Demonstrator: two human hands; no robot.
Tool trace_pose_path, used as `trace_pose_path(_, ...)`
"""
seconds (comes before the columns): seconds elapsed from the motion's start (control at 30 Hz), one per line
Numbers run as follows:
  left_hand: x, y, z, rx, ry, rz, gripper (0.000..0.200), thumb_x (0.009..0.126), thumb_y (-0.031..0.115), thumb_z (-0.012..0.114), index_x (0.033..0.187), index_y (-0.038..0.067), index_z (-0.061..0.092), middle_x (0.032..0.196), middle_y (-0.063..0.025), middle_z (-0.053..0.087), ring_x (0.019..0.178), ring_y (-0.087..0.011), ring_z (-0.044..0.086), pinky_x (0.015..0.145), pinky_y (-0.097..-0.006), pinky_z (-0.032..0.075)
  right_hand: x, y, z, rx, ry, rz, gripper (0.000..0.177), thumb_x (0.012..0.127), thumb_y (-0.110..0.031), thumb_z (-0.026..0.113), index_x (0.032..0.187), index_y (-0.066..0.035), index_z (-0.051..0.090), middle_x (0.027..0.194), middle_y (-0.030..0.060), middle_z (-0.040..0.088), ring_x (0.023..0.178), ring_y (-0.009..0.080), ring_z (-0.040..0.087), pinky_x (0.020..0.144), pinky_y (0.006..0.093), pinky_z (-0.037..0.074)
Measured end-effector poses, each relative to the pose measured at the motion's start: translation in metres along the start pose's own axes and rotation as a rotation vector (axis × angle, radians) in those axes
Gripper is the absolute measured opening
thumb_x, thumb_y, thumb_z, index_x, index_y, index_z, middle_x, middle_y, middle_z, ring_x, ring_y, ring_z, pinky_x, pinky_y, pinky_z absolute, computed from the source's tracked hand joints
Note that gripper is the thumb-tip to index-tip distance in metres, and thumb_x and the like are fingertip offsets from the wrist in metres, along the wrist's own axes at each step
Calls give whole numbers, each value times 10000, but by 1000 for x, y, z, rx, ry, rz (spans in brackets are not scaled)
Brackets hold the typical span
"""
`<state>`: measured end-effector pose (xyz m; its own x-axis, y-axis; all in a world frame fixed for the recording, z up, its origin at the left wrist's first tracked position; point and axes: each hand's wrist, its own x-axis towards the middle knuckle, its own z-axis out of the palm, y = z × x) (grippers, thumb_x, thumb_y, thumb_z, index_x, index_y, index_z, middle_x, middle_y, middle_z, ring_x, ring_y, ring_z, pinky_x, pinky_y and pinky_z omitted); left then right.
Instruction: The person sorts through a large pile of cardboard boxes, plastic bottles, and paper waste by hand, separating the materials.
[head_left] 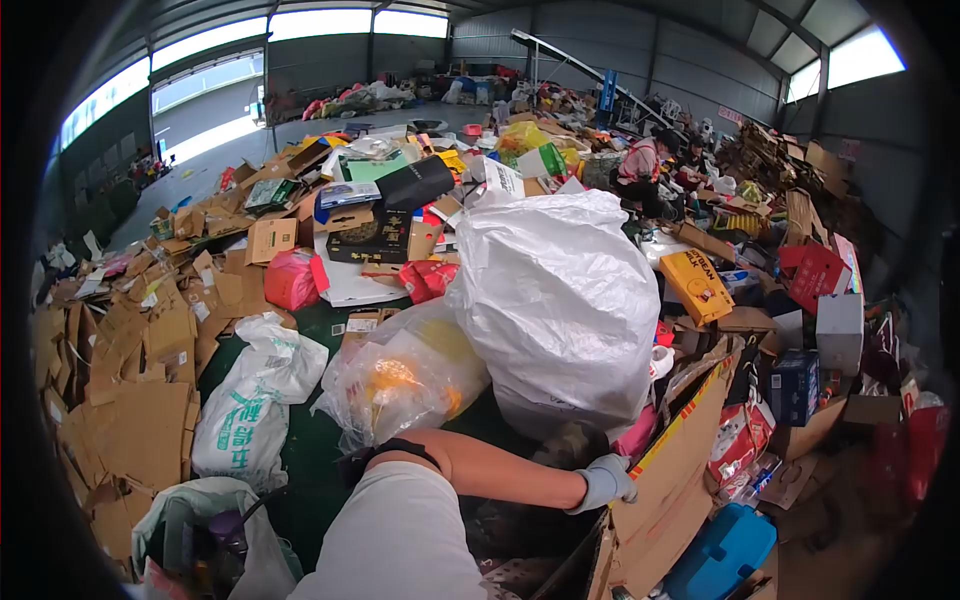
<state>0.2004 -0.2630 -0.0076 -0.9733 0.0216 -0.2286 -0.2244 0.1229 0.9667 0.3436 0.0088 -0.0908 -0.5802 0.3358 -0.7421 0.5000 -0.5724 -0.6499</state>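
Note:
My left hand (607, 483), in a light grey glove, reaches across from the left with its fingers closed on the near left edge of a large flat cardboard piece (675, 480). The cardboard stands tilted and has a yellow and red strip along its upper edge. My right hand is not in view. Beyond my left forearm stands a big full white sack (560, 300). Beside it on the left lies a clear plastic bag (405, 375) with orange and yellow things inside. A blue plastic case (722, 553) lies right of the cardboard.
Flattened cardboard (140, 420) is heaped at the left, near a white sack with green print (255, 400). An open bag (215, 540) sits at the lower left. Mixed boxes, including a yellow box (696, 287), fill the right. A person (642, 165) is farther back.

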Motion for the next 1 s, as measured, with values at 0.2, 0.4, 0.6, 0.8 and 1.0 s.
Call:
trace_pose_path(0.2, -35, 72, -8, -100, -53, -114, 398, 638, -80, 667, 1029, -34, 612, 832, -65, 659, 692, -137, 607, 644, -268, 484, 119, 80, -66, -119, -181, 290, 812, 750, -752, 411, 1191, -86, 557, 1220, 167, 531, 1092, 354, 521, 947, 510, 410)
trace_pose_path(0.4, -64, 92, -26, -166, -126, -79, 295, 703, -68, 656, 991, -47, 595, 840, -91, 655, 726, -152, 640, 674, -271, 526, 171, 160, -80, 210, -380, 273, 594, 778, -657, 512, 1089, -156, 589, 998, 63, 640, 874, 251, 620, 709, 411, 520)
trace_pose_path(0.6, -129, 133, -67, -171, -56, 34, 336, 741, -12, 645, 1064, -51, 560, 968, -115, 642, 820, -167, 642, 761, -285, 525, 64, 85, -10, 155, -416, 211, 561, 728, -697, 561, 981, -197, 571, 763, -12, 583, 470, 92, 468, 347, 206, 293)
trace_pose_path(0.8, -179, 178, -100, -205, -25, 294, 384, 751, 44, 660, 1073, -73, 487, 948, -96, 617, 846, -156, 625, 779, -287, 517, -21, 61, 17, 474, -663, 378, 573, 774, -649, 542, 1054, -150, 571, 912, 19, 629, 628, 155, 563, 455, 261, 440)
trace_pose_path(1.0, -142, 179, -87, -545, -264, 380, 289, 813, 53, 603, 1095, 22, 549, 919, -45, 620, 845, -130, 619, 787, -289, 516, -15, 24, -4, 558, -840, -268, 887, 751, -783, 359, 1379, -158, 354, 1358, 85, 434, 1223, 322, 419, 1021, 490, 345)
